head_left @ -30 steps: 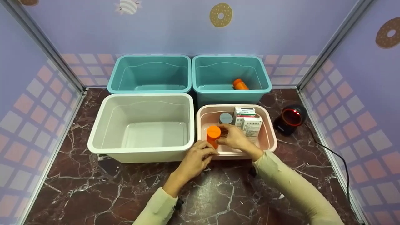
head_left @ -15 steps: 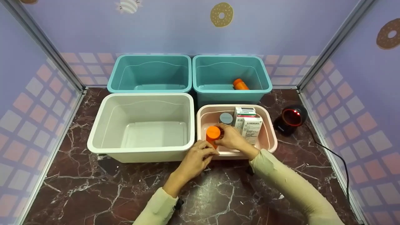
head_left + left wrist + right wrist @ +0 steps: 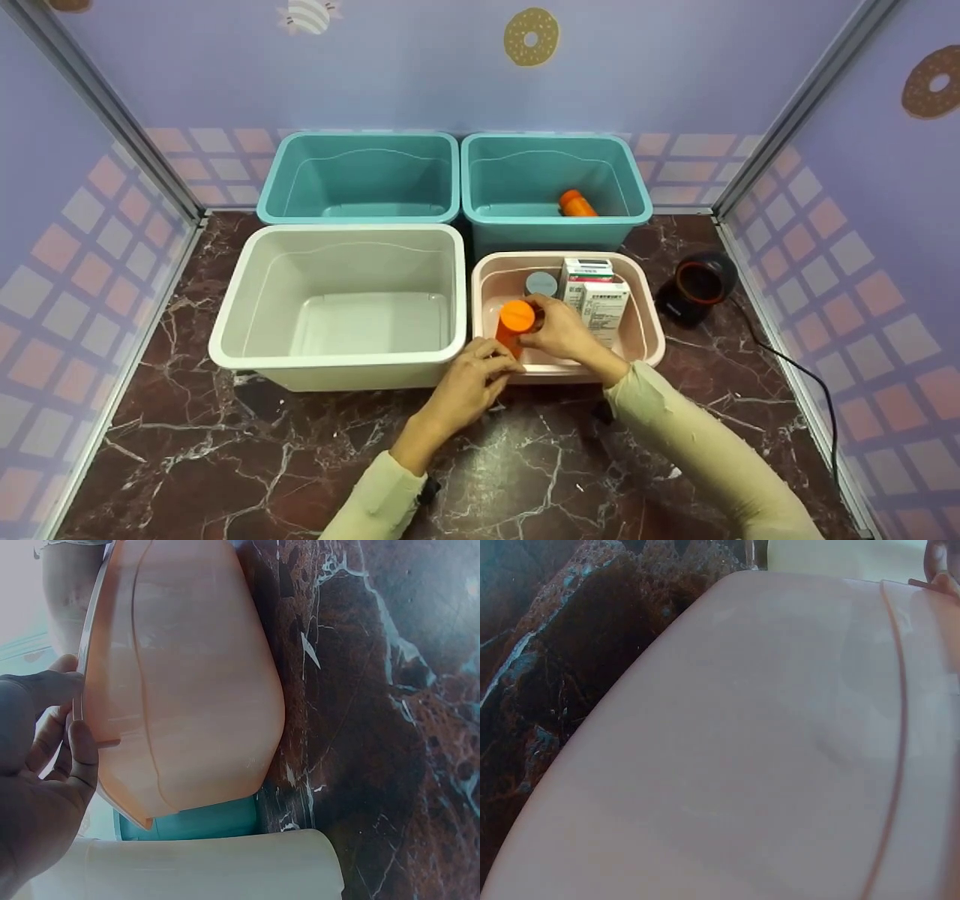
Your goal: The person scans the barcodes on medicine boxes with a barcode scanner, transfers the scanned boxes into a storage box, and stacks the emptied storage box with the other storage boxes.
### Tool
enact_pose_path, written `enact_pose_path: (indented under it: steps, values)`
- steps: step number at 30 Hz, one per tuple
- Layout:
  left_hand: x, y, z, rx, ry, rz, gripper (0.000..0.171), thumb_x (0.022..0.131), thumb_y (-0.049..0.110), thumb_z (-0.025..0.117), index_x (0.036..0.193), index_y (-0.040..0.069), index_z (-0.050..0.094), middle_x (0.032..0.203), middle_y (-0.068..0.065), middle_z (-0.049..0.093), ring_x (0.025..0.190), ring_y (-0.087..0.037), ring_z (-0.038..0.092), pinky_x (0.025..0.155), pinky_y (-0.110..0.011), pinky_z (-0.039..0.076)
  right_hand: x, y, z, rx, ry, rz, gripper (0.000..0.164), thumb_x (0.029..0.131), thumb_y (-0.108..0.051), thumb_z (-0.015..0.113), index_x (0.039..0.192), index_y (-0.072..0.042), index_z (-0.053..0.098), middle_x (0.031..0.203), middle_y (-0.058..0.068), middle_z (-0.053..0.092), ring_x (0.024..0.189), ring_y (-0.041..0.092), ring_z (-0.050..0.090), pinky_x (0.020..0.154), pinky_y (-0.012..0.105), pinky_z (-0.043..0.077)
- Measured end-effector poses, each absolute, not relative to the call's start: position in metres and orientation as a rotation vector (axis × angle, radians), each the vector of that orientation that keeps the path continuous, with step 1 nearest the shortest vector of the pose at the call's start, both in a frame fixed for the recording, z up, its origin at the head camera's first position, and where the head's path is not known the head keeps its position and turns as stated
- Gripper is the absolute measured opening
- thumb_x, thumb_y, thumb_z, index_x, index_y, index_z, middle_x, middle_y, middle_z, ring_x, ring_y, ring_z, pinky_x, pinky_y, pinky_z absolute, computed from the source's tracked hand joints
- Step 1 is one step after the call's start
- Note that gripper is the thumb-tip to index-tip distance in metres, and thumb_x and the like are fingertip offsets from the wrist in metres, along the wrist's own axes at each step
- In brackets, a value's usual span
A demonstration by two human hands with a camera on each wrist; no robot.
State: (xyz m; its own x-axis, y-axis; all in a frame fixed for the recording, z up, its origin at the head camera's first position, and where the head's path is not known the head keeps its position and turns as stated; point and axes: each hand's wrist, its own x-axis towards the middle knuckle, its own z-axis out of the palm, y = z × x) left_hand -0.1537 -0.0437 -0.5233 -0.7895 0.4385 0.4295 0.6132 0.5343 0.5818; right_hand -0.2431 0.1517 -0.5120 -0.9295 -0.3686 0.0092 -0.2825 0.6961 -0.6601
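My right hand (image 3: pixel 556 328) reaches into the pink bin (image 3: pixel 649 315) and grips an orange pill bottle (image 3: pixel 517 316) by its side. The bottle stands cap up at the bin's near left corner. My left hand (image 3: pixel 466 381) pinches the bin's near rim, thumb outside and fingers over the edge, as the left wrist view shows at the pink wall (image 3: pixel 195 682). Behind the bottle is a grey-capped bottle (image 3: pixel 541 283). Two white medicine boxes (image 3: pixel 604 311) stand to the right. Only the bin's outer wall (image 3: pixel 742 735) fills the right wrist view; the right hand is hidden there.
A large cream bin (image 3: pixel 341 361) stands left of the pink one. Two teal bins (image 3: pixel 360 219) line the back, the right one holding an orange bottle (image 3: pixel 577 203). A black scanner (image 3: pixel 697 287) with a cable (image 3: pixel 814 373) sits at the right on the marbled table (image 3: pixel 247 457).
The orange bottle has shifted slightly right and tilted a little in my right hand. The scanner's red lights have gone out. My left hand has stayed on the rim.
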Motion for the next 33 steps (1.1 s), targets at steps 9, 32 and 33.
enact_pose_path:
  steps: [9,32,33]
  values:
    - [-0.154,-0.044,-0.524,-0.898,-2.523,-1.089,0.018,0.086,0.006,0.073,0.099,0.018,0.078,0.102,0.004,0.066,0.103,-0.017,0.058,0.095,-0.031,0.05,-0.241,0.161,-0.504,-0.459,2.736,-1.165,0.063,0.073,-0.017,0.084,0.128,0.0,0.059,0.118,0.018,0.069,0.102,0.031,0.068,0.091,0.043,0.056]
    - [-0.154,-0.044,-0.523,-0.903,-2.522,-1.095,0.018,0.087,0.006,0.072,0.1,0.017,0.078,0.101,0.003,0.066,0.101,-0.018,0.058,0.092,-0.031,0.05,-0.241,0.188,-0.479,-0.353,2.725,-1.359,0.063,0.076,-0.024,0.085,0.131,-0.003,0.06,0.119,0.016,0.069,0.104,0.031,0.069,0.092,0.045,0.057]
    - [-0.153,-0.044,-0.523,-0.901,-2.525,-1.095,0.018,0.087,0.006,0.073,0.1,0.017,0.078,0.101,0.003,0.066,0.101,-0.017,0.058,0.092,-0.031,0.05,-0.241,0.189,-0.478,-0.348,2.729,-1.36,0.063,0.076,-0.024,0.085,0.131,-0.004,0.06,0.119,0.016,0.069,0.103,0.031,0.069,0.092,0.044,0.057]
